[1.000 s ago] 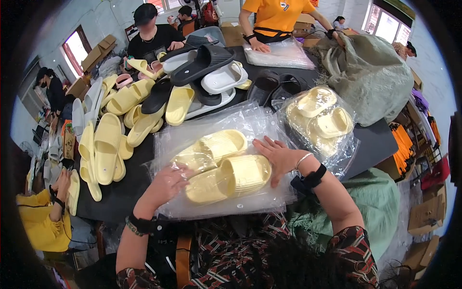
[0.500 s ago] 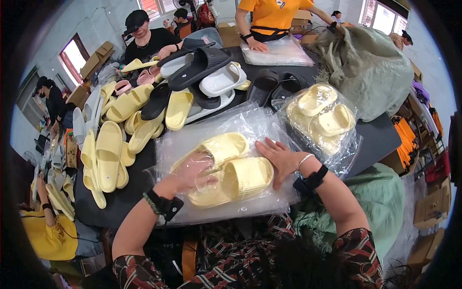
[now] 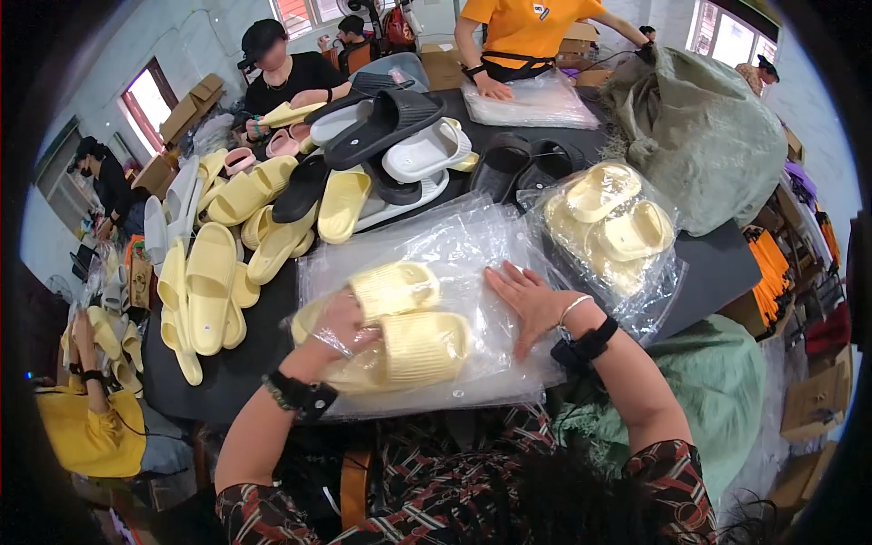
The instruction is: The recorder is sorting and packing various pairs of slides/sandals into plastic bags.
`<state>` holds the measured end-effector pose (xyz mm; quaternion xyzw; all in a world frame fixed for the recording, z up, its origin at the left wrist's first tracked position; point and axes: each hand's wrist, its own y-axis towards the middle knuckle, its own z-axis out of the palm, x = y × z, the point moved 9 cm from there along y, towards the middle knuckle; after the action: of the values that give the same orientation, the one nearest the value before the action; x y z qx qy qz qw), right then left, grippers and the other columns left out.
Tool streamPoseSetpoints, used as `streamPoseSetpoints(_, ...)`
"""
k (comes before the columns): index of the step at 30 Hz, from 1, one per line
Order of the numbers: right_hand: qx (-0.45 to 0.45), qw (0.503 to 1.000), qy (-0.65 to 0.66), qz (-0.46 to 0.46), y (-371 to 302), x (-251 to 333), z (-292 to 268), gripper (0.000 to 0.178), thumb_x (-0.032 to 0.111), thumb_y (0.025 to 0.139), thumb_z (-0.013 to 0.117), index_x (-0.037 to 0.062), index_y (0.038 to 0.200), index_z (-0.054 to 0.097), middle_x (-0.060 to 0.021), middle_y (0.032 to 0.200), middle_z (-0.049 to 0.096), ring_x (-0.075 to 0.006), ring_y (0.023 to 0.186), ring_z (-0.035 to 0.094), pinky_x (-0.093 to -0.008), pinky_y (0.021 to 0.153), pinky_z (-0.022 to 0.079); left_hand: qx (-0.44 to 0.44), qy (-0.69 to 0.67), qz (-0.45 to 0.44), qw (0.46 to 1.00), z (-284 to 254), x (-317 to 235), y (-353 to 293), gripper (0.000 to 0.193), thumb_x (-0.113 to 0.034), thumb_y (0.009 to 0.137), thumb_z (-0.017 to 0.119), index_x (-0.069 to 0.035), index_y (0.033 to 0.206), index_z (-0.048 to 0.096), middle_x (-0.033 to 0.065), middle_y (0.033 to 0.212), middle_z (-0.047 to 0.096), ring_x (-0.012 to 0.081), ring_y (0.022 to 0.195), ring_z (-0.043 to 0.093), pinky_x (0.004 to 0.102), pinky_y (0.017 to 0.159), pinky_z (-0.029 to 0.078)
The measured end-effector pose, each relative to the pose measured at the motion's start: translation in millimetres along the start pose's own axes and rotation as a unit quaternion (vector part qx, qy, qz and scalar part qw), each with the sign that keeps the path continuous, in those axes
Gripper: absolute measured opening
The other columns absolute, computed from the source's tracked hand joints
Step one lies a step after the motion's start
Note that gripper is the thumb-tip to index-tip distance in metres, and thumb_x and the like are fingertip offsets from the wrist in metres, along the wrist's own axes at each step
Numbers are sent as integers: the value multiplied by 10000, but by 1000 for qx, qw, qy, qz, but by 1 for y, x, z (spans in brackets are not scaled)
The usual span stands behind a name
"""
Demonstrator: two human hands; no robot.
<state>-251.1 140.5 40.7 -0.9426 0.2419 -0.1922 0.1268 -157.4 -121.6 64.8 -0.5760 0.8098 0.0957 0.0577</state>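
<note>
A pair of yellow slide slippers [image 3: 425, 350] lies side by side on a stack of clear plastic bags [image 3: 472, 241], straps toward the right. My left hand [image 3: 338, 322] is closed at the footbed end of the pair, and clear film shows around its wrist; its fingertips are partly hidden. To the right of the slippers my right hand [image 3: 530, 307] rests flat on the bags, fingers spread and holding nothing. Beyond it, a bagged yellow pair [image 3: 618, 227] lies on the black table [image 3: 699, 277].
Loose yellow slippers [image 3: 211, 286] cover the table's left side. Black slippers [image 3: 386, 127] and white ones [image 3: 427, 152] are heaped at the back. A grey-green sack [image 3: 713, 136] stands far right, a green sack [image 3: 699, 386] near right. A co-worker's hand [image 3: 493, 88] rests on more bags.
My left hand and the yellow pair have slid left across the bag stack, away from my right hand. My right hand stays flat in place. The co-worker at the back left now holds a yellow slipper lower.
</note>
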Motion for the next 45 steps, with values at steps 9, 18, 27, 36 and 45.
streamPoseSetpoints(9,-5,1000,-19,0,-3,4,-5,1497,460,502,916,31,1565,-46,-215,1637,71,-361,1522,-46,-462,1227,19,-152,-150,-185,959,-79,81,-142,324,-101,790,704,-90,1113,721,130,1159,698,292,1089,655,350,923,504)
streamPoseSetpoints(18,-48,998,38,12,-17,11,-27,1385,584,601,859,71,1579,24,-206,1640,48,-397,1515,-24,-540,1210,117,-283,-86,-370,881,-183,108,-215,297,-2,788,677,-4,1084,699,154,1018,705,285,1006,655,343,843,486)
streamPoseSetpoints(27,-151,980,-62,111,-19,21,17,1217,794,750,569,-73,1520,198,-258,1599,182,-433,1497,103,-543,1195,167,-352,-1,-158,923,-224,-13,-88,280,-69,749,646,-32,1014,727,169,974,696,356,1008,603,404,869,468)
streamPoseSetpoints(36,-210,968,-62,123,-44,51,-6,1116,658,746,708,-46,1495,272,-273,1540,275,-428,1464,200,-526,1174,224,-326,-57,14,944,-110,-110,45,325,-209,712,773,-58,999,745,135,996,716,324,983,633,442,891,471)
streamPoseSetpoints(45,-225,964,-43,133,-48,34,32,997,644,865,571,-93,1472,288,-298,1535,289,-418,1463,233,-537,1173,221,-236,-2,-139,962,-3,-75,87,326,-344,804,718,-19,796,708,131,873,701,320,934,605,470,890,417)
